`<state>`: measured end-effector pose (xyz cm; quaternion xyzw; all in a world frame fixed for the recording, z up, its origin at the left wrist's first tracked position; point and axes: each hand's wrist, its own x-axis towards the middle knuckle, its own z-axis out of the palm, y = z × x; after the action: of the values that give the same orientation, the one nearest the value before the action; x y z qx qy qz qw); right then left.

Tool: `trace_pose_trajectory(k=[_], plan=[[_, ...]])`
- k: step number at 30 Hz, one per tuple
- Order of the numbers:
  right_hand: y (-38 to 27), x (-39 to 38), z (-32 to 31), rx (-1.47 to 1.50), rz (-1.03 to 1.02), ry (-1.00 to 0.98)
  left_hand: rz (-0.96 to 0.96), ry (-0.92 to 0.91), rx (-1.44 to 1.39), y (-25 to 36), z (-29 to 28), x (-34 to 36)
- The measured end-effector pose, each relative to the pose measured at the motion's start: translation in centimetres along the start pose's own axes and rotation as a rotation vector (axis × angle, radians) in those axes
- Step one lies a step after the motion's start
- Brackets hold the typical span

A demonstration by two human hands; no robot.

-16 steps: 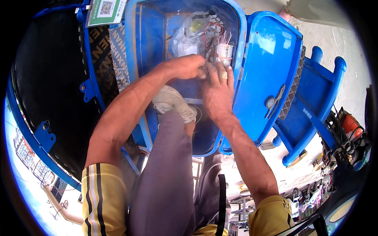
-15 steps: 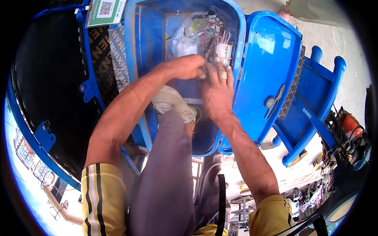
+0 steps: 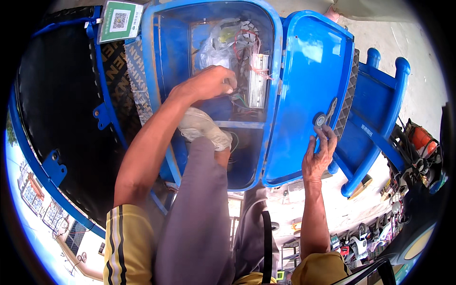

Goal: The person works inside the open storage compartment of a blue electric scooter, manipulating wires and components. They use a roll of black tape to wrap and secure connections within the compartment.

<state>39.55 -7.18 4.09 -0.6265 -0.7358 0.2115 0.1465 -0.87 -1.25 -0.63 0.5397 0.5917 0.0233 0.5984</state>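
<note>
My left hand point(image 3: 213, 81) hangs over an open blue compartment point(image 3: 161, 61), its fingers curled together. What they hold, if anything, is hidden. Beside its fingertips, thin wires point(image 3: 241, 100) run to a silver finned metal box point(image 3: 257, 80), which has a pinkish cord around it. Over the blue door point(image 3: 304, 80) on the right, my right hand point(image 3: 319, 159) has its fingers apart. Its fingertips meet the handle end of a dark plier-like tool point(image 3: 334, 105) lying by a round lock point(image 3: 320, 119). I cannot tell whether they grip it.
A clear plastic bag point(image 3: 214, 53) and red wires lie deeper in the compartment. My gloved-looking beige shoe point(image 3: 202, 127) rests at its near left edge. A blue tubular frame point(image 3: 375, 114) stands at right, and a black panel point(image 3: 66, 114) at left.
My right hand has left the wires and moved right and nearer, to the tool on the door. The metal box is uncovered. My left hand has shifted slightly left.
</note>
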Motion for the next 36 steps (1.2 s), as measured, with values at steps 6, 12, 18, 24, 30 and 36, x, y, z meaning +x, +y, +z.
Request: trace_pose_trajectory(k=[6, 12, 18, 24, 30, 36], plan=[[6.7, -0.8, -2.0, -0.03, 0.258, -0.033, 0.012, 0.224, 0.221, 4.2, 0.1, -2.0], [8.7, -0.1, 0.6, -0.102, 0.115, -0.077, 0.148, 0.362, -0.147, 11.2, 2.5, -3.7], [11.0, 0.4, 3.3, -0.272, 0.102, -0.166, 0.298, 0.262, -0.155, 14.8, 5.6, -4.8], [6.7, 1.2, 1.7, 0.249, 0.257, -0.185, 0.263, 0.259, -0.144, 14.8, 8.8, -5.0], [-3.4, 0.9, -2.5, 0.644, 0.415, -0.252, 0.345, 0.317, -0.125, 15.4, 11.1, -4.8], [-6.5, 0.0, -1.7, 0.712, 0.373, -0.229, 0.462, 0.403, -0.133, 14.5, 12.4, -5.0]])
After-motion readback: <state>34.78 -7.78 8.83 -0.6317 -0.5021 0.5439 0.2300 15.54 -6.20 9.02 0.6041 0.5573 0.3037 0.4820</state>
